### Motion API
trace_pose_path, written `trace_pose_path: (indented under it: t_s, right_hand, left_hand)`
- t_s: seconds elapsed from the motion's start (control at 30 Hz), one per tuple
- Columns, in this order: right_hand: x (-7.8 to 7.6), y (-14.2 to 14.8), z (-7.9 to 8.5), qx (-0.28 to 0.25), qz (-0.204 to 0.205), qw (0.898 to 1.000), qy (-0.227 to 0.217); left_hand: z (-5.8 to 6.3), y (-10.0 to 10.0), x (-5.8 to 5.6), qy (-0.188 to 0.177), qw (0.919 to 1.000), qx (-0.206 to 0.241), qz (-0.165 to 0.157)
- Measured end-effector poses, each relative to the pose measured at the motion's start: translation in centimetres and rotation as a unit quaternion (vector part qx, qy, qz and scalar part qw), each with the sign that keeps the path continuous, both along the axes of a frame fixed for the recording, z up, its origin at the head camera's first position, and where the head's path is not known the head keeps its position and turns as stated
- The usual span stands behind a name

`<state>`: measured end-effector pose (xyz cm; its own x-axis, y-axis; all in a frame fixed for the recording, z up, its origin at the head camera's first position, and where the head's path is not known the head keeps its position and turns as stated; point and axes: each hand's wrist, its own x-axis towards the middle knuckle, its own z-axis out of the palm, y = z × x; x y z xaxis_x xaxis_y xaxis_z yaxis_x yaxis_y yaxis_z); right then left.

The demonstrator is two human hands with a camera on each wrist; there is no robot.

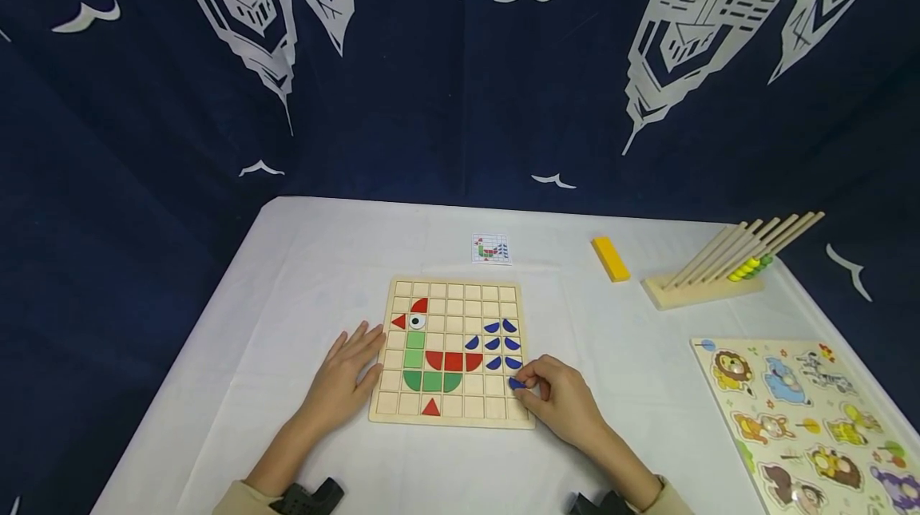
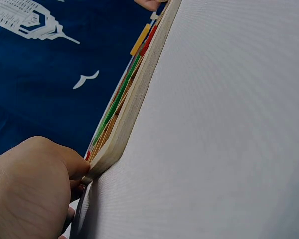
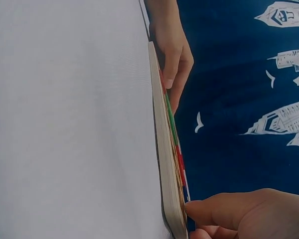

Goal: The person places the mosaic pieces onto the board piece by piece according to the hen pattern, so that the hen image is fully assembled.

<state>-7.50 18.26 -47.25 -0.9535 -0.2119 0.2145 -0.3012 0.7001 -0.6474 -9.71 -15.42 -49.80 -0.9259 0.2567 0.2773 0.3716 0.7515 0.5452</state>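
Note:
A wooden grid board (image 1: pixel 465 411) lies on the table, with red, green and blue pieces forming a bird. My right hand (image 1: pixel 564 402) pinches a blue piece (image 1: pixel 516 383) between thumb and fingers over the board's right edge, just below a blue piece (image 1: pixel 513 362) in the grid. At the left edge, my left hand (image 1: pixel 345 375) rests with fairly straight fingers, its fingertips touching the board's side. In the left wrist view, the left hand (image 2: pixel 35 189) is at the board's corner. The right wrist view has the right hand (image 3: pixel 249 214) at the board's near edge, its fingertips partly hidden.
A small picture card (image 1: pixel 491 248) of the bird lies behind the board. To the right are a yellow block (image 1: pixel 610 259), a peg stand (image 1: pixel 707 291) with yellow and green beads, and an animal puzzle board (image 1: pixel 779 427). A dark blue curtain (image 1: pixel 460 100) hangs behind the white table (image 1: pixel 302 259).

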Motion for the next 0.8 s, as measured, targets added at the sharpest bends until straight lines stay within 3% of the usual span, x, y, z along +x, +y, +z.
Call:
trace_pose_path:
  t_s: [0.37,0.8]
  right_hand:
    - [-0.2,0.2,-0.1,-0.008,-0.011,1.000,0.012]
    - [-0.9,1.1,-1.4,-0.048,-0.053,0.994,0.077]
  left_hand:
    - [-0.1,0.1,-0.3,0.004,1.0000,0.000,-0.004]
    - [-0.1,0.1,-0.2,0.000,1.0000,0.003,-0.004]
